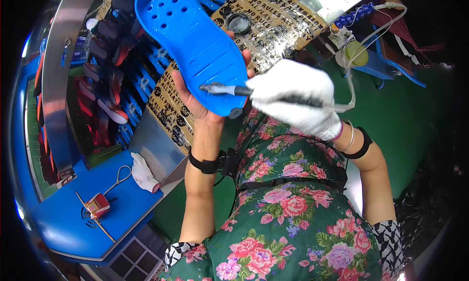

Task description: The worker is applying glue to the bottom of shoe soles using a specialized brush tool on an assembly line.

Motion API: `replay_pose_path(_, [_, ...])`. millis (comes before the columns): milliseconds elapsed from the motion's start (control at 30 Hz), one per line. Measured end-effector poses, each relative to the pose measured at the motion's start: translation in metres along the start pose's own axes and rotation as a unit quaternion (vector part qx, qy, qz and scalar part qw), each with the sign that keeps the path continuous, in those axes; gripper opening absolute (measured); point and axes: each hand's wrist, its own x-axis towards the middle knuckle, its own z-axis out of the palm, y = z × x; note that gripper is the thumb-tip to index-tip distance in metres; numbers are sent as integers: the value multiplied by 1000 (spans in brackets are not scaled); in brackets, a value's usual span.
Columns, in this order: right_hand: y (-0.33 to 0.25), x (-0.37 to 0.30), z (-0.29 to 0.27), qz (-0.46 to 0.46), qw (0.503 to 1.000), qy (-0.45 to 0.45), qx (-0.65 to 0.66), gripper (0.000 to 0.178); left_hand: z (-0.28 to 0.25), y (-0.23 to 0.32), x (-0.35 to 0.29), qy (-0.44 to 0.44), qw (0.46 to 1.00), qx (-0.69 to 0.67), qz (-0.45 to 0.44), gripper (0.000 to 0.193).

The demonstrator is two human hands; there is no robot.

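Note:
A bright blue shoe sole (205,56), with several round holes near its toe, slants upward from my hands. My bare left hand (202,107) cradles its heel end from beneath, the thumb along the left edge and fingertips showing at the right edge. In my white-gloved right hand (295,93) is a brush (220,89) with a dark handle, gripped from the right. Its tip touches or hovers just over the heel area; I cannot tell which. A pale thin hose (344,106) emerges by the rear of that hand. Wet-looking shiny streaks show on the sole.
Beyond the sole lies a printed cardboard sheet (278,17), shiny in places, bearing a round dark-rimmed dish (238,23). Dark and red shoes (112,110) fill the left side. A blue table (63,222) holds a white glove (143,173) and a red box (97,205).

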Motion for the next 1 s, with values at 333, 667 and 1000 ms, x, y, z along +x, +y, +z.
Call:
replay_pose_path(333, [-11, -2, 2, 26, 1000, -16, -4, 20, 2, 20, 5, -52, 992, 10, -112, 104])
replay_pose_path(667, [-14, -8, -5, -62, 989, -105, -85, 27, 10, 35, -1, 36, 970, 144, -191, 110])
replay_pose_path(1000, [-8, -7, 9, 88, 995, -18, 53, 14, -12, 55, 1, 37, 968, 160, -189, 106])
